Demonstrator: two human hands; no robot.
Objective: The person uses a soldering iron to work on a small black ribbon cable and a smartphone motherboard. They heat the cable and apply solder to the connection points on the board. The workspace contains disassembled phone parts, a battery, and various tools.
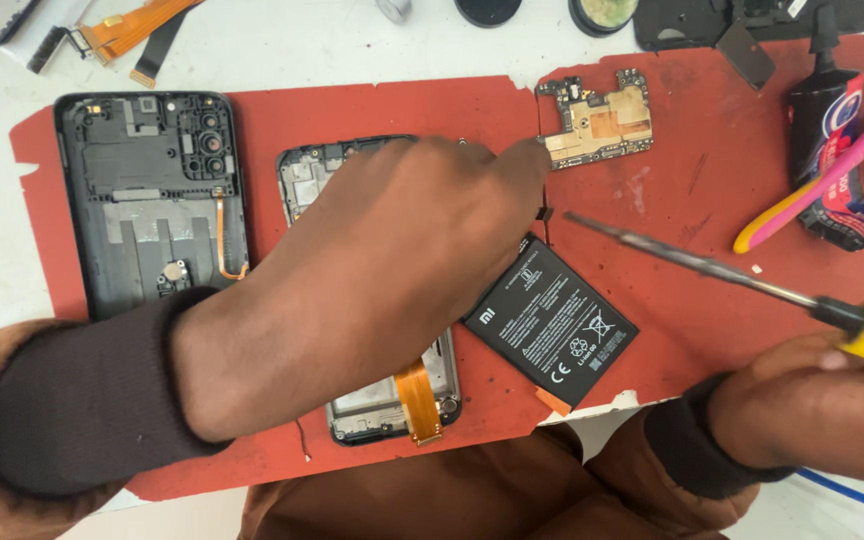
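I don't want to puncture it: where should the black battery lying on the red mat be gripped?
Pinch the battery by its two long edges, coming from above at its free right-hand end. It lies flat and skewed on the red mat, and the left hand crowds its upper left corner.

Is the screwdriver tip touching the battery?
Apart. The head view shows the screwdriver tip ending over bare red mat, with a clear strip of mat between it and the battery corner.

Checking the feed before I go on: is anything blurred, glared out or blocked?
Head view: even light, soft shadows, no strong glare; battery and circuit board sharp; left hand hides most of the phone frame; right hand and screwdriver cropped at the edge.
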